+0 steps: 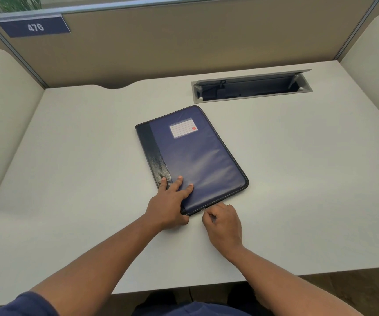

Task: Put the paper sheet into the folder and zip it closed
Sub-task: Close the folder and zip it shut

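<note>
Blue folder (193, 153) flat on desk (298, 179). My left hand (169, 201) spread, pressing near corner steady; right hand (224, 222) pinching zip pull (204, 210), probably mid-zipping.

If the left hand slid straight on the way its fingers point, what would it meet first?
The left hand already lies flat on the folder, fingers pointing up and away along its cover. Sliding on, it would likely stay on the cover, passing between the dark spine strip and the label, though the exact line is uncertain.
</note>
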{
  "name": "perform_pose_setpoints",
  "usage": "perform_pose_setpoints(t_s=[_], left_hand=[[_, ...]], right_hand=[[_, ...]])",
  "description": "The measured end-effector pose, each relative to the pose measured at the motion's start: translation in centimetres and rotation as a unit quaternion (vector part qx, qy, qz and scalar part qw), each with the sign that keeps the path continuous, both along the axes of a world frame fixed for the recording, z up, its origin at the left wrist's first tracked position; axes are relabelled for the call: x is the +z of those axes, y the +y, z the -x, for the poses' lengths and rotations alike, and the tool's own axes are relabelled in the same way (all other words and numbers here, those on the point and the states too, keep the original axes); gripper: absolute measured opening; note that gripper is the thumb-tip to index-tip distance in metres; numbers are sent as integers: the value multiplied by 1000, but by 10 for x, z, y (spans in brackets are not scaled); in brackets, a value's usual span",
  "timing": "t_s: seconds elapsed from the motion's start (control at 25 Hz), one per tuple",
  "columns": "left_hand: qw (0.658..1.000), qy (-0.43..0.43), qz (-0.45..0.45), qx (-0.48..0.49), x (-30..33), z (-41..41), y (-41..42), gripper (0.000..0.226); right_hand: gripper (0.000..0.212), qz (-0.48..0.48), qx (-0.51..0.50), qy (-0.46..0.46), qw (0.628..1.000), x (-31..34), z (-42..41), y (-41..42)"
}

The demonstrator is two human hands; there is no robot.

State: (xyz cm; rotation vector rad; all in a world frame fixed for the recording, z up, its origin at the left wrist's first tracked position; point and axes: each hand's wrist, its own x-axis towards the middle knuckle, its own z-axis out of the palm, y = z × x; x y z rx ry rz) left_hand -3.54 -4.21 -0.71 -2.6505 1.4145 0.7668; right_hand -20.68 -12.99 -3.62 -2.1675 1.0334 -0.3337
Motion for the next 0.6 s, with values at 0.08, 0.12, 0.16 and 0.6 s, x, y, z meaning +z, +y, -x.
perform_pose_setpoints(t_s=[0.08, 0.12, 0.16, 0.6], left_hand=[[1000, 3, -3, -2, 1, -2, 3, 104], [1000, 5, -3, -3, 1, -3, 5, 104], [1000, 6, -2, -3, 0, -4, 6, 104], [1000, -20, -11, -1, 4, 3, -4, 91]], right_hand=[[24, -9, -38, 0, 999, -1, 2, -13], [24, -9, -47, 2, 999, -1, 3, -19], [25, -5, -49, 6, 999, -1, 5, -23], [23, -3, -64, 46, 997, -3, 0, -20]])
